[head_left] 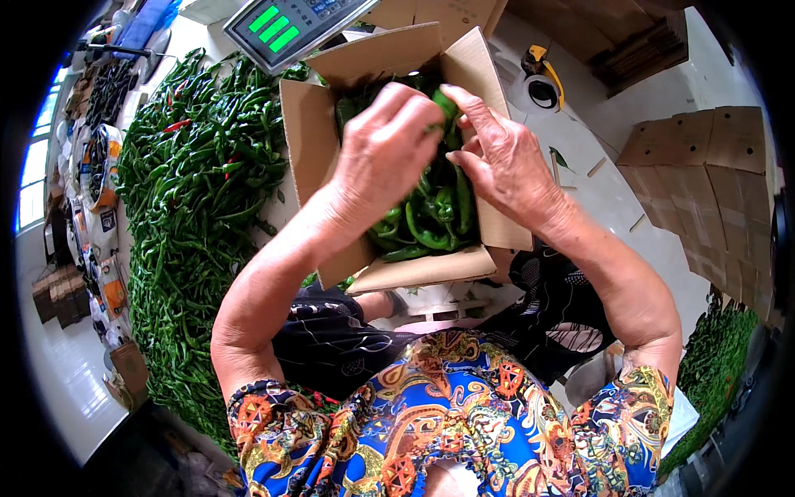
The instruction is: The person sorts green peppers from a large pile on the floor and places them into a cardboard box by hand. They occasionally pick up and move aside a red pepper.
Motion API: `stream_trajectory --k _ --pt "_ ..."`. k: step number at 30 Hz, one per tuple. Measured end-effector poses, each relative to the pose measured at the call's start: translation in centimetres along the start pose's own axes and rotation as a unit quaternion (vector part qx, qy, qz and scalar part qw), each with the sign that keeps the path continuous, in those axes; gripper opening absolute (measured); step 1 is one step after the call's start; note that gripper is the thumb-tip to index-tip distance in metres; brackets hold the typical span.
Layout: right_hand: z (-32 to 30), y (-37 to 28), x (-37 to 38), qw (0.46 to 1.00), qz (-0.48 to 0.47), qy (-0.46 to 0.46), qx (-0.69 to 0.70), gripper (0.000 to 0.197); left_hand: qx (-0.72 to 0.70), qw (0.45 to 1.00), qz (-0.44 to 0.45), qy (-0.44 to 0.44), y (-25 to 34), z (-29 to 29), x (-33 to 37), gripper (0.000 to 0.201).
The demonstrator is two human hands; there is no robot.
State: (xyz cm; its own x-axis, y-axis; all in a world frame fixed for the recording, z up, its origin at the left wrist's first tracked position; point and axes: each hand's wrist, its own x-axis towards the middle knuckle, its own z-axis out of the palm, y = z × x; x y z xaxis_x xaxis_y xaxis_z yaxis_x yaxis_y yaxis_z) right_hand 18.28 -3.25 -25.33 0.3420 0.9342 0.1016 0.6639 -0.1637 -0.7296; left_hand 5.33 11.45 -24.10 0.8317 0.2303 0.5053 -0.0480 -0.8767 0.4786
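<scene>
An open cardboard box sits in front of me with its flaps spread, filled with long green peppers. Both my hands are over its far half. My left hand is closed, its fingertips at the side of one green pepper; its fingers hide part of that pepper. On the other side, my right hand has its index finger stretched along the pepper's top. Its thumb is held apart below, pointing at the peppers in the box. The box's far inside is partly hidden behind my hands.
To the left lies a large heap of green peppers with a few red ones. A digital scale stands beyond the box. A yellow tape dispenser is at the far right. Stacked cardboard boxes stand right, with more peppers below.
</scene>
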Motion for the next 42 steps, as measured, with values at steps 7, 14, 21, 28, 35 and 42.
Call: stream_trajectory --k 7,14,21,28,35,42 --pt "-2.2 0.8 0.6 0.997 -0.006 0.076 -0.003 0.027 -0.037 0.978 -0.108 -0.174 -5.5 -0.2 0.9 0.044" --pt "-2.5 0.3 -0.3 0.993 -0.029 0.017 -0.109 0.03 0.089 0.973 0.006 -0.213 -9.4 3.3 0.2 0.045" --pt "-3.2 -0.3 -1.2 0.982 -0.019 -0.03 -0.184 0.039 0.143 0.978 -0.076 -0.13 -7.7 -0.6 3.2 0.033" --pt "-1.5 -0.7 -1.7 0.949 -0.101 -0.104 -0.28 0.04 0.356 0.917 -0.042 -0.174 -10.6 5.8 1.1 0.019" --pt "-1.1 -0.6 -2.1 0.934 -0.117 -0.129 -0.311 0.043 0.345 0.918 -0.072 -0.182 -10.6 5.5 0.7 0.019" --pt "0.2 0.0 -2.8 0.922 -0.151 -0.146 -0.326 0.058 -0.022 0.973 -0.154 -0.171 -7.3 6.3 1.6 0.034"
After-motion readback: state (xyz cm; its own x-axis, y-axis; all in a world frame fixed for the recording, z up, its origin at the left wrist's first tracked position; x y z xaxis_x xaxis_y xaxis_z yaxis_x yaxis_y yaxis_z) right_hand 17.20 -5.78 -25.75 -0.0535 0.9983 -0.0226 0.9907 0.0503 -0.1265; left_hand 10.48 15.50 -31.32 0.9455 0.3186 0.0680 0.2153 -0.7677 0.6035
